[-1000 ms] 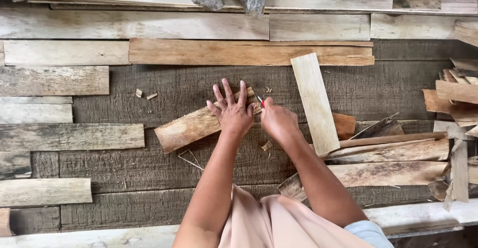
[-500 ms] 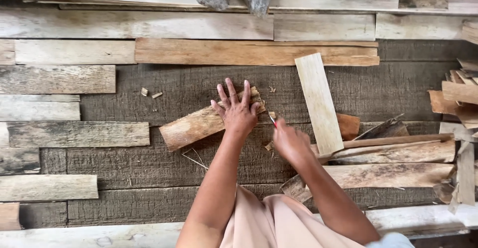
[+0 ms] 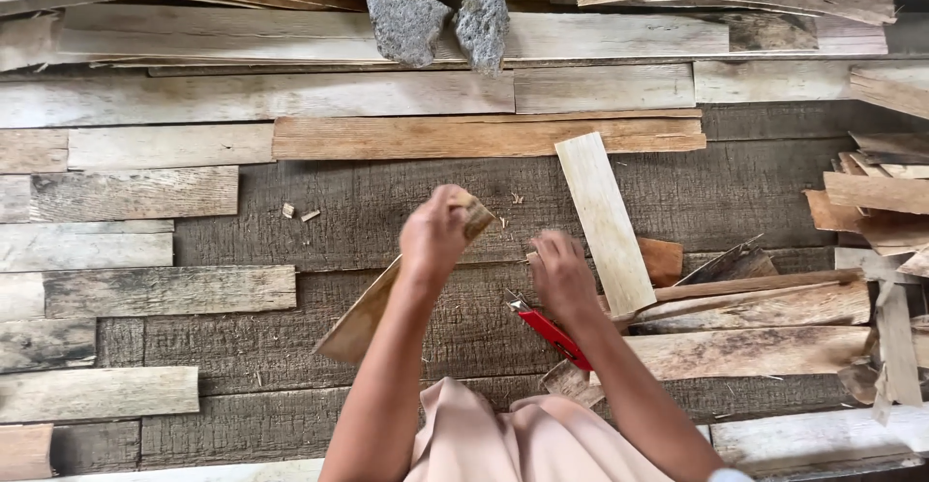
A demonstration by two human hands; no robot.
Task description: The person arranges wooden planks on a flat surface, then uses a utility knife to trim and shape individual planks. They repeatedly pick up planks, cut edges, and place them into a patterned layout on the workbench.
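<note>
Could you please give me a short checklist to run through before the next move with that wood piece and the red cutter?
1. Left hand grips the thin brown wood piece at its upper end: ok.
2. Wood piece lifted, tilted up off the dark plank floor: ok.
3. Red-handled utility knife lies on the floor by the right wrist: ok.
4. Right hand holds the knife: not ok, it hovers above it.
5. Knife blade retracted: cannot tell.
6. Pale upright board apart from both hands: ok.
</note>
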